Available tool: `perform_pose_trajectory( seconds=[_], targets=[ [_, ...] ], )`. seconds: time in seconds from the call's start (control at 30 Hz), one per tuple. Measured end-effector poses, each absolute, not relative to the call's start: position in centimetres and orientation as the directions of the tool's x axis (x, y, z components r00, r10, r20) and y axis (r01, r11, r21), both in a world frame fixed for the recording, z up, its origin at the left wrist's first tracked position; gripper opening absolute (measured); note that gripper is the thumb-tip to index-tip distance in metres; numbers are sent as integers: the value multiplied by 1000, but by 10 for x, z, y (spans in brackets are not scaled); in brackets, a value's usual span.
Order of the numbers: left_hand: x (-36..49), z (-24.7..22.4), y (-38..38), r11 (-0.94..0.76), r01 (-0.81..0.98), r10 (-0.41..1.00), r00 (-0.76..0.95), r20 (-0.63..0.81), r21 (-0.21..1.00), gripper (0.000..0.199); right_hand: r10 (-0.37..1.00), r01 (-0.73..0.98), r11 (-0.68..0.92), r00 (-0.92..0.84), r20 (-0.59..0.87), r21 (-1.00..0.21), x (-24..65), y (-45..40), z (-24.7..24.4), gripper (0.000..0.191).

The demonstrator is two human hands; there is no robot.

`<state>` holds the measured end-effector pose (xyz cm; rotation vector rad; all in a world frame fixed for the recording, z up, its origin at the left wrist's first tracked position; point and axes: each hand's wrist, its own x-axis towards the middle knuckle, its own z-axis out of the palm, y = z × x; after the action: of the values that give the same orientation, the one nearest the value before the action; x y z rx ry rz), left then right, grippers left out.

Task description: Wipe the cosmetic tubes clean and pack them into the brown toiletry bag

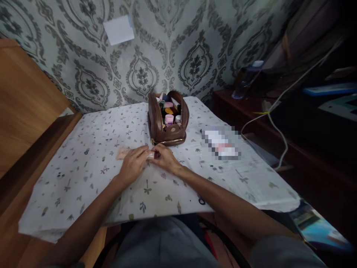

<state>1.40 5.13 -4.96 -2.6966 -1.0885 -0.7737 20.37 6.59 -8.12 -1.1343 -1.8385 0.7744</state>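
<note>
Both hands meet over the patterned tablecloth [92, 149], just in front of an open brown bag [156, 119]. Between their fingertips is a small whitish item [151, 155], too small to identify. My left hand [134, 163] is closed round its left end, and my right hand [165, 158] pinches the right end. A flat pinkish piece [122, 153] lies on the cloth, partly under my left hand. Inside the bag are several small containers, among them a pink-lidded jar [169, 119].
A pixelated flat object [221, 143] lies on the cloth to the right. Beyond the table's right edge are a clear bottle [247, 80] and a pale cable [283, 139]. A wooden panel [25, 96] rises at the left; patterned wallpaper [167, 48] covers the back.
</note>
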Motion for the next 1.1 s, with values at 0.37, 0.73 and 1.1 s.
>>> perform_pose_trajectory(
  seconds=[0.37, 0.73, 1.1],
  targets=[
    [-65, -57, 70, -392, 885, 877, 276, 393, 253, 37, 913, 409, 394, -282, 296, -823, 206, 65, -78, 21],
    [-57, -55, 63, -425, 890, 840, 319, 439, 167, 36, 897, 446, 427, -315, 309, -787, 205, 58, -70, 19],
    [22, -62, 11, -746, 665, 540, 640, 547, -43, 43, 873, 437, 477, -333, 356, -762, 202, 54, -71, 17]
  ],
)
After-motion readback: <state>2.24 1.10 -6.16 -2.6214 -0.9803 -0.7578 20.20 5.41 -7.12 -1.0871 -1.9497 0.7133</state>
